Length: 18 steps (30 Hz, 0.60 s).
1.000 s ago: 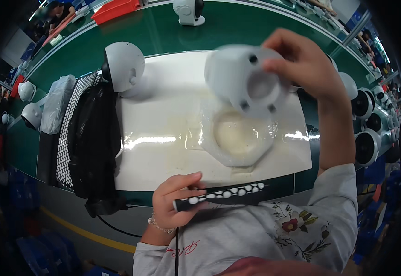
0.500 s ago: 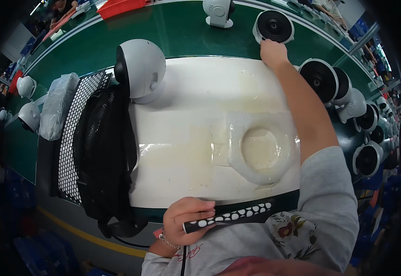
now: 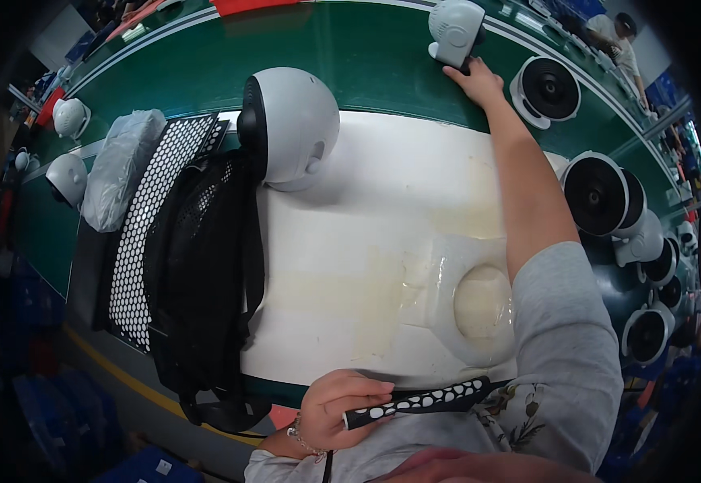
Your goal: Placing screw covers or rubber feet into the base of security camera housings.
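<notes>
My left hand [image 3: 338,409], near the lower edge, is closed around one end of a black strip with white oval spots [image 3: 423,401]. The strip lies across in front of my body, and its far end reaches my right sleeve. My right arm stretches far across the table. At its end my right hand [image 3: 479,83] has thumb and fingers at the base of a small white fan [image 3: 453,30], which leans slightly. Part of that grip is hard to make out. Just right of this hand, a white fan with a black round front [image 3: 547,88] stands apart from it.
A large white round-headed device [image 3: 306,125] stands at the white mat's [image 3: 342,274] back left. Black mesh fabric [image 3: 206,282], a perforated panel [image 3: 137,266] and a plastic-wrapped bundle [image 3: 123,169] lie left. A clear-taped ring [image 3: 447,322] is on the mat. Several fans [image 3: 596,193] crowd the right.
My right hand has left the black-fronted fan and moved left to the small white fan's base. The whole view has shifted. My left hand keeps its hold on the strip.
</notes>
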Motion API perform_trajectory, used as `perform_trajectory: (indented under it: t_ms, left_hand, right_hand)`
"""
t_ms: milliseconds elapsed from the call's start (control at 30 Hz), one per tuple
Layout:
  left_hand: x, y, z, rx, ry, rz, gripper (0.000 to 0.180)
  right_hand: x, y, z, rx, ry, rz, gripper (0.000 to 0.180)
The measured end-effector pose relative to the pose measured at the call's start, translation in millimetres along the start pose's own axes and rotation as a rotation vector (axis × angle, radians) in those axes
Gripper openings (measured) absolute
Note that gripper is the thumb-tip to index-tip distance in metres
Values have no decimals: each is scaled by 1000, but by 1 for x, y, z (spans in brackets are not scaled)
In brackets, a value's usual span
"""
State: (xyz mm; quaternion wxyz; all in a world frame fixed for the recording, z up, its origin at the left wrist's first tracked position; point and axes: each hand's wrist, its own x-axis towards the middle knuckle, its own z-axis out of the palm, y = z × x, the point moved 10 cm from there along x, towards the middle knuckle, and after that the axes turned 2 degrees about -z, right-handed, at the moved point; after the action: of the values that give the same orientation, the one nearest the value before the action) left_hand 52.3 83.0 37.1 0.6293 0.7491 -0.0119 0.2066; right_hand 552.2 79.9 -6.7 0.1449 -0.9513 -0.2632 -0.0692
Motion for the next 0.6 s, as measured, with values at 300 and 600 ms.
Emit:
perform_trajectory:
  t_ms: [300,600]
  left_hand:
    - [-6,-6,-3,-20,108,-126,22]
    - [-15,-10,-3,-134,199,-100,23]
  right_hand:
    - [-59,-52,-132,76,489,-429,48]
    - [-229,-69,-230,667,-167,-558,41]
